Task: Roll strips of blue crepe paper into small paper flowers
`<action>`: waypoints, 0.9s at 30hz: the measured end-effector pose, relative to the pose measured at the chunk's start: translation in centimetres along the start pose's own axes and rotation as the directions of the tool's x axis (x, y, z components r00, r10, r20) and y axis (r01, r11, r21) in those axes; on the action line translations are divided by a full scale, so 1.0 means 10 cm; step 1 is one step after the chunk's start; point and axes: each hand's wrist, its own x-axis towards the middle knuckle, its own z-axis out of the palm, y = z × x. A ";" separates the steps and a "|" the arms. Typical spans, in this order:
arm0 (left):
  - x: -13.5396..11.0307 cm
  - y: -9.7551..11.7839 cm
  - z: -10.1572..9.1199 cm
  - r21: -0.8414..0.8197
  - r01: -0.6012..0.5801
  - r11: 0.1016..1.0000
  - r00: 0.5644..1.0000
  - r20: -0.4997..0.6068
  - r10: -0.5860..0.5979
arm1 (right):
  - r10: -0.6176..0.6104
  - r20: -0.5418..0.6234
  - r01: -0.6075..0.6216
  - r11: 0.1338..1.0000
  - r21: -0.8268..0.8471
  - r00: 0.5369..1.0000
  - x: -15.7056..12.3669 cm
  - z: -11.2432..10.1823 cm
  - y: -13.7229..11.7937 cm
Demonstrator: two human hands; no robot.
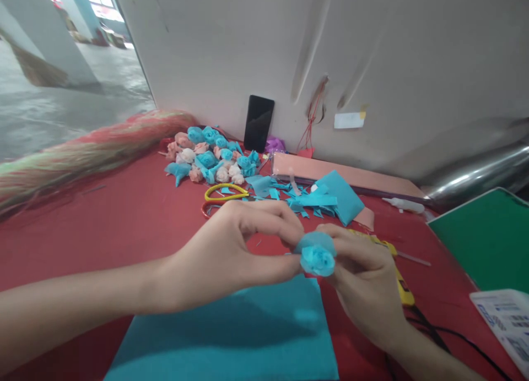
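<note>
Both my hands meet over the red table (124,216) and pinch a small blue paper rose (317,255). My left hand (235,249) comes in from the left, its thumb and fingertips closed on the rose's left side. My right hand (363,282) wraps its fingers round the rose from the right and below. Under my hands lies a flat blue sheet (231,337).
A heap of finished blue, pink and white paper roses (210,158) lies at the back, with yellow-handled scissors (225,192) and blue scraps (314,196) beside it. A dark phone (258,122) leans on the wall. A pink sheet (351,174), glue bottle (403,205), green board (487,238) and broom (82,150) surround the spot.
</note>
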 end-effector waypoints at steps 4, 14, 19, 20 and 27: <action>0.00 -0.01 0.00 -0.005 -0.006 1.000 1.000 -0.005 0.006 | 0.050 -0.078 -0.050 0.999 0.013 0.996 -0.04 0.01 0.03; -0.01 -0.07 0.07 -0.074 0.036 0.997 0.997 -0.069 -0.041 | 0.098 -0.026 -0.099 0.995 -0.007 0.995 -0.10 -0.01 -0.02; 0.00 -0.12 0.02 -0.197 0.103 0.975 0.993 -0.035 -0.112 | 0.373 0.012 -0.358 0.881 0.308 0.928 -0.07 0.00 0.01; 0.00 -0.13 0.01 -0.214 0.114 0.970 0.991 -0.037 -0.125 | 0.412 0.032 -0.395 0.845 0.360 0.910 -0.06 0.01 0.00; 0.00 -0.13 0.04 -0.310 0.204 0.929 0.978 0.023 -0.207 | 0.498 0.105 -0.495 0.773 0.396 0.861 -0.04 0.03 -0.04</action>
